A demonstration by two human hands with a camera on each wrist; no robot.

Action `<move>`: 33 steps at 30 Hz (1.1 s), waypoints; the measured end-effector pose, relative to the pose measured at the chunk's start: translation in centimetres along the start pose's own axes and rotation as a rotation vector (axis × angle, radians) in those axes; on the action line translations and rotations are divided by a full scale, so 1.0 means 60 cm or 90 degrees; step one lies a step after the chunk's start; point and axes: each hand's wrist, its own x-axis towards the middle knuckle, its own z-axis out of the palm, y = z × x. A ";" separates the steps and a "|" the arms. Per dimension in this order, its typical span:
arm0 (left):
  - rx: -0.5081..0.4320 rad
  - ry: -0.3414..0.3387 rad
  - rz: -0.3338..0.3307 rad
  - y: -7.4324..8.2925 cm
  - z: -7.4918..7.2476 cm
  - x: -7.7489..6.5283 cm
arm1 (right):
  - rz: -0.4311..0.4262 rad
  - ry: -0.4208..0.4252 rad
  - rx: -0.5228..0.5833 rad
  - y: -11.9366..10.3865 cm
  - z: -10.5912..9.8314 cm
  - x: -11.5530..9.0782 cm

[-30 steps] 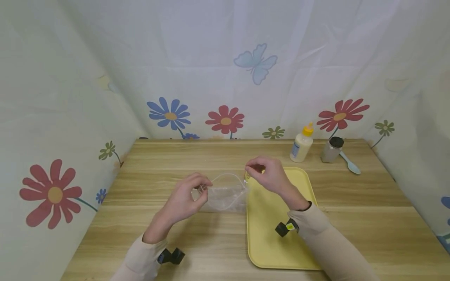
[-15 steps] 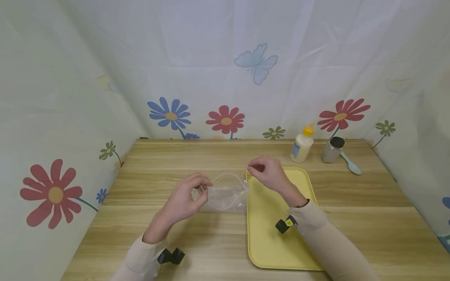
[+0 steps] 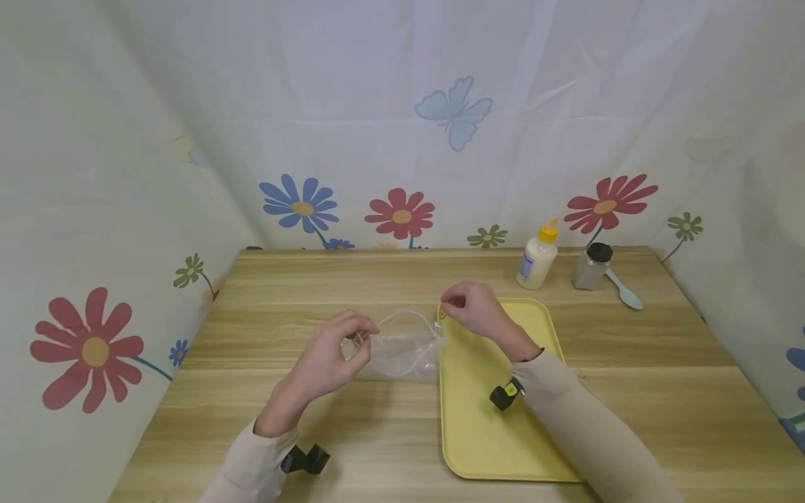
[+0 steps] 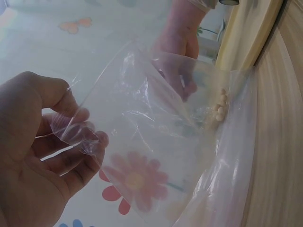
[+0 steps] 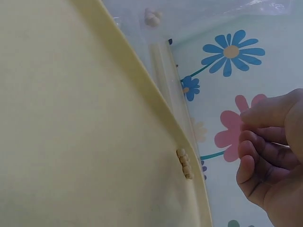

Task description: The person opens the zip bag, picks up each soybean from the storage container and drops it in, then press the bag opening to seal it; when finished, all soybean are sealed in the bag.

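Observation:
My left hand point(image 3: 336, 353) pinches the edge of a clear plastic bag point(image 3: 405, 353) between thumb and fingers. In the left wrist view the bag point(image 4: 142, 104) stretches out from the fingertips, with its mouth spread in a loop. My right hand point(image 3: 481, 311) hovers over the far left corner of the yellow tray point(image 3: 484, 433). Its fingers are loosely curled near the thumb, and the right wrist view reveals nothing between them. A short row of small cream balls point(image 5: 184, 164) lies by the tray's rim. Another pale clump point(image 5: 153, 17) appears at the plastic; whether inside is unclear.
A white bottle with a yellow nozzle cap point(image 3: 537, 258) stands behind the tray. Right of it are a black-lidded clear jar point(image 3: 591, 267) and a pale blue spoon point(image 3: 625, 290). A floral curtain point(image 3: 352, 140) hangs behind the wooden table point(image 3: 327, 272).
The right hand has shifted only slightly, and its wrist has lifted a little. My left hand keeps its pinch on the bag in the same spot.

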 end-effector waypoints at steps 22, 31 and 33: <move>-0.002 0.002 0.004 -0.001 -0.002 -0.001 | 0.003 -0.097 -0.071 0.022 0.016 0.020; -0.001 -0.001 -0.005 -0.002 -0.002 -0.001 | -0.013 -0.110 -0.100 0.022 0.018 0.026; -0.001 -0.001 -0.004 -0.003 -0.001 -0.001 | -0.014 -0.115 -0.104 0.022 0.020 0.027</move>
